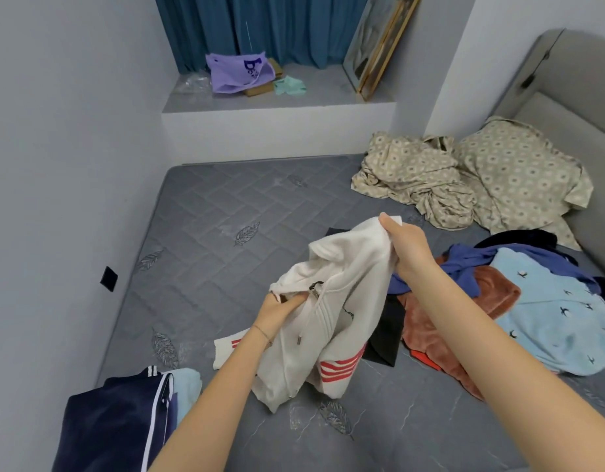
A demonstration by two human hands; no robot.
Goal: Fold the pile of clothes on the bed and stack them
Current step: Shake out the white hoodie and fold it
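Note:
A white hoodie with red stripes and a drawstring hangs bunched above the grey mattress. My left hand grips its fabric near the drawstring eyelet. Higher up, my right hand pinches an upper edge of the same hoodie. To the right lies the unfolded pile: a light blue garment with small birds, a rust-brown fleece, a dark blue piece and a black one. At the lower left sits a folded stack, a navy garment with white stripes over a light blue one.
Crumpled beige patterned bedding and a matching pillow lie at the bed's far right by the grey headboard. A raised ledge behind the bed holds a purple bag and leaning picture frames. A wall borders the bed's left side.

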